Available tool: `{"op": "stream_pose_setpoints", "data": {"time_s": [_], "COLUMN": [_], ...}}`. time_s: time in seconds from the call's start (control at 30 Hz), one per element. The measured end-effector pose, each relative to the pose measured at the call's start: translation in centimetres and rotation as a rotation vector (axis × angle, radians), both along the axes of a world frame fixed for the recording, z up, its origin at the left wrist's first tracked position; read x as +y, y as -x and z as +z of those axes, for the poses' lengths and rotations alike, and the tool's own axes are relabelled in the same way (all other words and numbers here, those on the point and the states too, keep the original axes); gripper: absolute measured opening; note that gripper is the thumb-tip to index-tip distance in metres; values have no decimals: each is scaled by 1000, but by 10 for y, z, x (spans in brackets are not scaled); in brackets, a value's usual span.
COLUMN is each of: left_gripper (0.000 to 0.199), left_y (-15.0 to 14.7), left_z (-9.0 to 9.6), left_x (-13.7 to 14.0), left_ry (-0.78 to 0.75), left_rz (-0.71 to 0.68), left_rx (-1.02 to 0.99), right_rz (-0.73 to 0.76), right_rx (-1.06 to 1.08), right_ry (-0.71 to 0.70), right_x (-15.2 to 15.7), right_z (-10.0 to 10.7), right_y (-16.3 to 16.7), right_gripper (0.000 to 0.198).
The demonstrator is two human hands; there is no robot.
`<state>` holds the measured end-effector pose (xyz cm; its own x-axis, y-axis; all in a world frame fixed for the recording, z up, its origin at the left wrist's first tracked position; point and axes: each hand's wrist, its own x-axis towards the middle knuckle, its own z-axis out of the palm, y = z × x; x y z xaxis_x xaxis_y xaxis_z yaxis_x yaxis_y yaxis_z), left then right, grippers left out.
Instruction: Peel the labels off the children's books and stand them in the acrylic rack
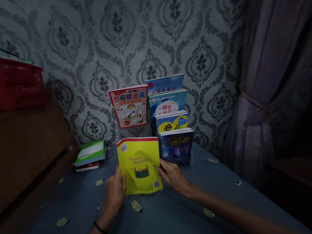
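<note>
- Broadly, toward six o'clock: blue patterned cloth (162, 227).
- Near the middle: yellow book (138, 154), held nearly upright.
- At its eight o'clock: left hand (115, 187), closed on its edge.
- At its four: right hand (173, 174), likewise gripping.

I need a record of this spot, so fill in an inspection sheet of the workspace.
Surface: blue cloth with printed pineapples.
Job's things: yellow book, held up, barcode side toward the camera.
Clutter: red-bordered book beyond it; four books one behind another at right; green-topped stack at left; red basket at upper left.
Hands: left hand grips the yellow book's left edge, right hand its right.
Cables: nothing seen.
Surroundings: patterned wallpaper behind; tied curtain at right.
</note>
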<state>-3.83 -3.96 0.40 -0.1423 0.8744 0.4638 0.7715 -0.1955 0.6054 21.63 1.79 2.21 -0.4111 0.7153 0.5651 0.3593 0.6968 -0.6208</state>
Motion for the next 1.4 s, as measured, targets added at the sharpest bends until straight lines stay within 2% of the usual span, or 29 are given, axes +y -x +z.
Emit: {"op": "stream_pose_setpoints", "data": {"time_s": [0.13,0.3,0.5,0.67,0.77,0.9,0.97,1.03,1.17,1.3,1.4], "left_gripper": [25,15,29,30,27,25,22,19,21,26,35], "left_y": [-12,-33,-6,8,13,18,18,16,11,10,13], "left_z": [-3,-9,1,7,18,33,34,32,32,41,49], "left_x": [-12,-29,-18,-20,-29,-41,-44,-45,-48,-50,-48], "left_ry": [-30,-52,-40,-43,-148,-352,-423,-460,-439,-430,-264], "left_rz": [-35,-165,-142,-197,-176,-130,-124,-134,-130,-103,-213], "left_rx": [15,10,-206,-263,-265,-260,-243,-226,-228,-288,-465], "right_rz": [-19,-93,13,80,74,122,132,124,99,89,120], "right_rx": [11,64,79,100,130,166,180,197,198,185,206], "right_ry": [35,40,97,141,89,-129,-212,-232,-241,-248,-197], "right_x": [-2,-2,-14,-8,-10,-18,-20,-20,-21,-25,-28], "right_z": [1,-2,5,12,15,16,15,13,9,14,24], "right_y": [2,11,14,8,-2,-15,-18,-18,-17,-18,-20], "right_gripper": [25,30,40,44,42,27,26,26,25,26,27]}}
